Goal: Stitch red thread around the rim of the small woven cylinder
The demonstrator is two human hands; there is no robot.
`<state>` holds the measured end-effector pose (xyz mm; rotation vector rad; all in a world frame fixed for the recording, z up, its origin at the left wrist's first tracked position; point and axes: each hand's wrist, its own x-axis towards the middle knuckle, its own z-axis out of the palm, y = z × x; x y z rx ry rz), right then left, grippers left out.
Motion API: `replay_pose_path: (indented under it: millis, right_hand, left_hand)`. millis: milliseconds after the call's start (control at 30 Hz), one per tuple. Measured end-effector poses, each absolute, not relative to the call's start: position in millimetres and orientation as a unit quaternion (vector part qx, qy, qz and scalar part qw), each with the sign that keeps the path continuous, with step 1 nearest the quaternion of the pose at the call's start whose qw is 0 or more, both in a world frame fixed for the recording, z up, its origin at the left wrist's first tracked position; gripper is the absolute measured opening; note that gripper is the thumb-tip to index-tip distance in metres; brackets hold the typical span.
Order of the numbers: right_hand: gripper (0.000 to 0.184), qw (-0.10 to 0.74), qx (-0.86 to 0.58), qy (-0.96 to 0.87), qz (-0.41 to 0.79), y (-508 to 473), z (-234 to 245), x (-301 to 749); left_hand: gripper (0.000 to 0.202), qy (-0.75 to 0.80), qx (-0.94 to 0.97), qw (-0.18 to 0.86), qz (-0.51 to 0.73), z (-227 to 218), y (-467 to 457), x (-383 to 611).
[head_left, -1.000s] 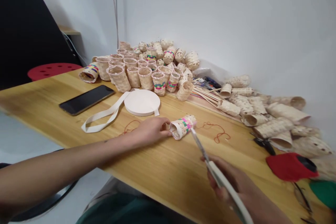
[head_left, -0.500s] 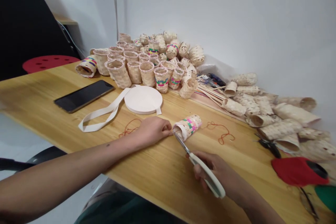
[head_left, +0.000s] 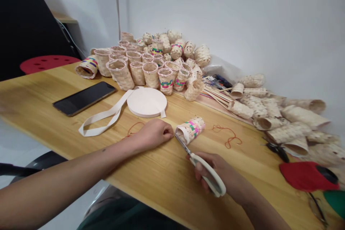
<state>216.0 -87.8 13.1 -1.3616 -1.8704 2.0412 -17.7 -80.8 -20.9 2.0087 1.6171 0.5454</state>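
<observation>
A small woven basket (head_left: 190,129) with pink, green and blue bands lies on its side on the wooden table (head_left: 167,176), mouth toward me. My left hand (head_left: 152,133) rests on the table just left of its rim, fingertips pinched together near a red thread (head_left: 132,129). My right hand (head_left: 215,172) grips white-handled scissors (head_left: 201,163). Their blade tips sit at the basket's rim, next to my left fingertips.
Many woven baskets (head_left: 151,63) crowd the table's far side, more lying at the right (head_left: 283,115). A white ribbon roll (head_left: 147,102), a black phone (head_left: 84,98), loose red thread (head_left: 228,134), dark scissors (head_left: 276,150), and a red object (head_left: 307,176) are nearby. A red stool (head_left: 45,63) stands left.
My right hand has brought the scissors down and left, from above the basket's right side to its rim beside my left fingers. My left hand stayed by the basket.
</observation>
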Motion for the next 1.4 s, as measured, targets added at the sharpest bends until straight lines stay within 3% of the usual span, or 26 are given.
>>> replay_pose_path:
  millis: [433,800,1000,1167,1400]
  right_hand:
    - [0.052,0.035,-0.421,-0.63,0.651,-78.5,10.4,199.7]
    - [0.042,0.042,-0.453,-0.663,0.595,-70.8,-2.1,189.5]
    - [0.02,0.019,-0.407,-0.838,0.363,-88.0,25.3,223.2]
    - [0.045,-0.04,-0.472,-0.853,0.219,-113.0,30.3,323.7]
    - [0.037,-0.005,-0.562,-0.826,0.039,-106.1,9.3,420.8]
  left_hand:
    - [0.022,0.575,0.738,0.295,0.194,-15.7,-80.1,-21.1]
    - [0.019,0.547,0.756,0.298,0.2,-17.5,-79.9,-23.5]
    - [0.017,0.544,0.722,0.363,0.225,-14.8,-74.1,-39.1]
    - [0.022,0.558,0.673,0.364,0.321,-8.4,-66.8,-50.6]
    - [0.02,0.495,0.708,0.288,0.413,18.9,-71.2,-43.5]
